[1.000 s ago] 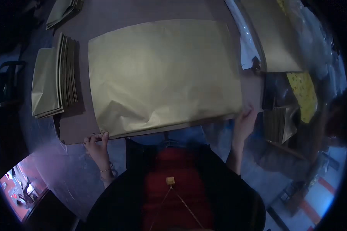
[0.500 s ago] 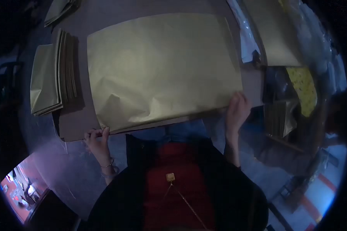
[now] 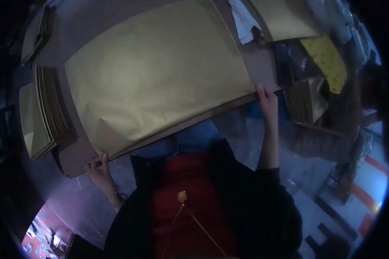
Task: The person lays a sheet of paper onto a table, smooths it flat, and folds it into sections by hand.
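Observation:
A large sheet of gold-brown paper [image 3: 160, 73] lies across the table in front of me, with creases along its near left part. My left hand [image 3: 100, 172] pinches the sheet's near left corner at the table edge, thumb on top. At the near right corner, my right hand [image 3: 268, 102] holds the paper's edge between thumb and fingers. The near edge runs almost straight between both hands, close to the rim of the table [image 3: 71, 166].
Stacks of folded brown paper [image 3: 49, 108] stand at the left, with another folded bundle [image 3: 39, 34] behind. On the right are more brown paper [image 3: 287, 19], a white crumpled piece [image 3: 243, 21], a yellow patterned piece [image 3: 328, 62], clear plastic [image 3: 333, 17] and a folded paper stack [image 3: 304, 99].
The view has turned, so the sheet now slants up to the right. My right hand's thumb now lies over the corner. The creases near the front look flatter.

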Action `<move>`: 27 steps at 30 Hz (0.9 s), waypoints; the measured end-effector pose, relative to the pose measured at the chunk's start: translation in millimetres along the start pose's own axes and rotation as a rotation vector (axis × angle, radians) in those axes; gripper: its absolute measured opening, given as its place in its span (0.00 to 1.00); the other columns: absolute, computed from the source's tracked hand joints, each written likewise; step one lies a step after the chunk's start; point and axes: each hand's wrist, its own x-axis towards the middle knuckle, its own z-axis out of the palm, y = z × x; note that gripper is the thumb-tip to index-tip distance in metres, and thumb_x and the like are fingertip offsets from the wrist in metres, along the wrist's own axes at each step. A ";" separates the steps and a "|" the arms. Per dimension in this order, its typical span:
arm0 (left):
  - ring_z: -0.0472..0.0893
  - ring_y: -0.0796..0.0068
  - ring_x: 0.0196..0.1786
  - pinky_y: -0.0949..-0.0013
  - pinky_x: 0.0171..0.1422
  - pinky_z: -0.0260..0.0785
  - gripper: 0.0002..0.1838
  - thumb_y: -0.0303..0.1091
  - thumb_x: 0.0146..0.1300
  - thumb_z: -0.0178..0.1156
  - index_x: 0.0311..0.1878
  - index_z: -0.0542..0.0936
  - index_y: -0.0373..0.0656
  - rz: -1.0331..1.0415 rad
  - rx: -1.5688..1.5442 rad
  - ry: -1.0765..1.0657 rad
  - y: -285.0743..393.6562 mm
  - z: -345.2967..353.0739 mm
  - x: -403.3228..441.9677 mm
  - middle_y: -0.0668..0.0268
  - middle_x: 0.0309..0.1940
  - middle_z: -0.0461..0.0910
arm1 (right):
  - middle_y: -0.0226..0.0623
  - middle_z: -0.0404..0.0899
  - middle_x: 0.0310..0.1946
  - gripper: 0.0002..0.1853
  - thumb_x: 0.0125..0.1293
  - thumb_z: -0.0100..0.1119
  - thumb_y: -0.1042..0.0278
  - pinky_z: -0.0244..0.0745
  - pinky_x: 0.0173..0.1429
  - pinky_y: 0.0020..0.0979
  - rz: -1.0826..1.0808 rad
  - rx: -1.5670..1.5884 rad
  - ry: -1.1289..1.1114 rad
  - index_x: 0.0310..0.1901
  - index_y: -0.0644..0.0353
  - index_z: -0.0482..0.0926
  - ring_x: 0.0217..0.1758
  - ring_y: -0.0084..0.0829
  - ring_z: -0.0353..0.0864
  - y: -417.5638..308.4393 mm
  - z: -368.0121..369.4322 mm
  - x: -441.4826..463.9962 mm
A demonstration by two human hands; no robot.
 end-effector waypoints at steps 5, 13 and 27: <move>0.75 0.68 0.34 0.66 0.44 0.67 0.14 0.36 0.55 0.69 0.28 0.77 0.35 -0.015 -0.017 0.000 -0.2 -0.3 -0.2 0.62 0.30 0.74 | 0.32 0.77 0.25 0.18 0.65 0.60 0.55 0.69 0.40 0.24 0.046 0.061 0.008 0.37 0.66 0.80 0.32 0.20 0.73 -18.0 0.7 -6.4; 0.74 0.67 0.34 0.64 0.44 0.67 0.14 0.36 0.55 0.69 0.27 0.78 0.35 0.040 -0.008 0.016 -1.6 0.5 -0.9 0.62 0.28 0.75 | 0.42 0.75 0.36 0.14 0.65 0.59 0.60 0.73 0.41 0.31 -0.154 -0.248 0.075 0.39 0.65 0.78 0.36 0.35 0.78 -11.4 10.6 -16.9; 0.74 0.64 0.36 0.60 0.45 0.66 0.16 0.43 0.56 0.68 0.28 0.80 0.38 0.010 0.070 -0.041 1.9 -3.9 2.7 0.60 0.28 0.74 | 0.47 0.66 0.33 0.08 0.66 0.53 0.70 0.65 0.36 0.40 -0.277 -0.240 0.233 0.34 0.66 0.70 0.33 0.47 0.68 -20.2 28.2 -30.2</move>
